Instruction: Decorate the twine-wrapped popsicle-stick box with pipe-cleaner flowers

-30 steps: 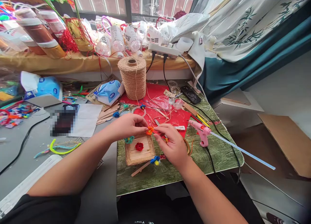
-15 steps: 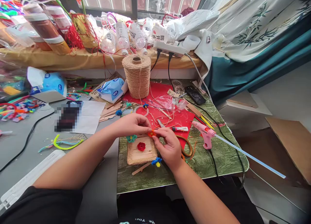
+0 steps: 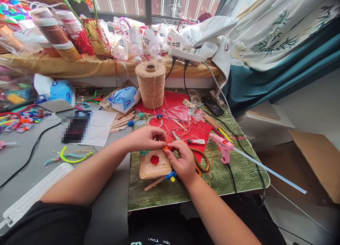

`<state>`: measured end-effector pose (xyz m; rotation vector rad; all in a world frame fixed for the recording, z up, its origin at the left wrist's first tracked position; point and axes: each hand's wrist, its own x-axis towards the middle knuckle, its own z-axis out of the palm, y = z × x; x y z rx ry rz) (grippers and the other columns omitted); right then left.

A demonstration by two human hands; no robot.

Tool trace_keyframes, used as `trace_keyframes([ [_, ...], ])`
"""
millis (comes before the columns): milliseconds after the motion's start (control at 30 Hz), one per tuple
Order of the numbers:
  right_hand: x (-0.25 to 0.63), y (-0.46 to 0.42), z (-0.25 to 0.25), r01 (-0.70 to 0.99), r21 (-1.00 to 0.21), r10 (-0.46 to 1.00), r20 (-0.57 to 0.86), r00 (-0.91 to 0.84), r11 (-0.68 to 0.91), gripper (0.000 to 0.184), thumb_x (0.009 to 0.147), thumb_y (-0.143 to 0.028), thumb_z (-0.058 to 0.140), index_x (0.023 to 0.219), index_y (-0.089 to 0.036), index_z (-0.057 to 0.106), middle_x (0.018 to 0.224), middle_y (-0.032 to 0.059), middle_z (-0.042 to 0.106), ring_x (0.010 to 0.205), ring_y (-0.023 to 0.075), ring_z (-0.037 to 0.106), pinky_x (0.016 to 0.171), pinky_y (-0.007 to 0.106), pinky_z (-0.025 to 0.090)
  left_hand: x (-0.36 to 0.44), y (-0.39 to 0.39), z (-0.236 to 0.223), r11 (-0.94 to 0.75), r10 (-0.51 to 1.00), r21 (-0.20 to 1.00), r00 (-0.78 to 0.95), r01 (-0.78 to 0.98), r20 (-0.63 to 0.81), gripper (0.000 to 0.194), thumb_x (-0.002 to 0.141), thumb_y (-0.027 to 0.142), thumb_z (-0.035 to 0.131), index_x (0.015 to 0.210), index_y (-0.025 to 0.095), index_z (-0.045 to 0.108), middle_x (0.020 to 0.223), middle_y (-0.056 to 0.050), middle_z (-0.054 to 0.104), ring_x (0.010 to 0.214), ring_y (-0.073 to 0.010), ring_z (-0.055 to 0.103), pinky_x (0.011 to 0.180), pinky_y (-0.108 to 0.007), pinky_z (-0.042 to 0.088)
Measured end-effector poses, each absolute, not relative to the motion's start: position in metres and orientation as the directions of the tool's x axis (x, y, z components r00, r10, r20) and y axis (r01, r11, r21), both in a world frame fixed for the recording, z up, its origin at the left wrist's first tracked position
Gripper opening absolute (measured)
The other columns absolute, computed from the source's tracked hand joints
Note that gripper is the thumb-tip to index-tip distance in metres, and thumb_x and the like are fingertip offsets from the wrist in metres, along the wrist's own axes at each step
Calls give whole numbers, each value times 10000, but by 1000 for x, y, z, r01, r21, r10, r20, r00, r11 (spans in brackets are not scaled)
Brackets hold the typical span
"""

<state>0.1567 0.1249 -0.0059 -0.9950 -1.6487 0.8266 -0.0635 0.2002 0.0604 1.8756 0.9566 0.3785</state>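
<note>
The person's left hand (image 3: 148,138) and right hand (image 3: 184,161) meet fingertip to fingertip, fingers of both clamped on the small orange flower (image 3: 166,147), its underside hidden. Best is a light pinch at the edges, one hand steadying while the other shapes, so the loops don't get crushed. The flower is at the upper right of the frame (image 3: 143,175), between 1 and 2 o'clock from the rose (image 3: 154,160); wrists want keeping clear of the teal flower (image 3: 144,152) at 10 and the blue flower (image 3: 170,174) at 4. Farther out on the worktop (image 3: 186,199), the glue gun (image 3: 224,147) lies at 3 o'clock, its nozzle best treated as hot.
</note>
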Motion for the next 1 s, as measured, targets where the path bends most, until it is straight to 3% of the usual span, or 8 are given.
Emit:
trace_keyframes([
  [367, 155, 127, -12, 92, -948, 945, 289, -155, 305, 149, 956, -360, 750, 1060, -272, 691, 1041, 63, 661, 947, 222, 649, 867, 390, 563, -64, 202, 52, -111, 736, 904, 645, 412, -204, 232, 863, 412, 751, 921, 192, 705, 862, -1, 730, 745, -139, 620, 650, -231, 464],
  [600, 155, 125, -14, 79, -941, 938, 317, -138, 330, 168, 978, -341, 728, 1132, -288, 687, 1062, 66, 668, 998, 238, 664, 936, 421, 564, -62, 196, 66, -304, 729, 831, 676, 466, -112, 167, 858, 367, 730, 910, 209, 717, 911, -12, 750, 831, -173, 664, 731, -267, 497],
  [700, 152, 125, -16, 23, -972, 965, 229, -126, 234, 272, 966, -358, 742, 1205, -289, 632, 1102, 64, 665, 1004, 227, 671, 939, 400, 575, -61, 195, 67, -285, 730, 821, 667, 495, -149, 170, 846, 339, 725, 966, 219, 723, 938, -6, 752, 831, -169, 671, 715, -255, 499],
  [833, 152, 127, -15, 19, -986, 970, 161, -179, 168, 211, 961, -412, 738, 1087, -261, 662, 1097, 71, 660, 1007, 227, 665, 937, 389, 577, -60, 196, 63, -203, 737, 812, 631, 546, -240, 234, 847, 375, 726, 1027, 226, 718, 948, 6, 753, 832, -164, 681, 707, -240, 499],
  [1000, 154, 131, -13, -7, -990, 970, 140, -200, 142, 189, 948, -401, 745, 1046, -260, 665, 1073, 57, 657, 998, 219, 657, 932, 374, 570, -56, 195, 65, -189, 738, 808, 623, 559, -258, 183, 818, 331, 713, 964, 222, 695, 896, 26, 731, 792, -150, 657, 672, -231, 475],
])
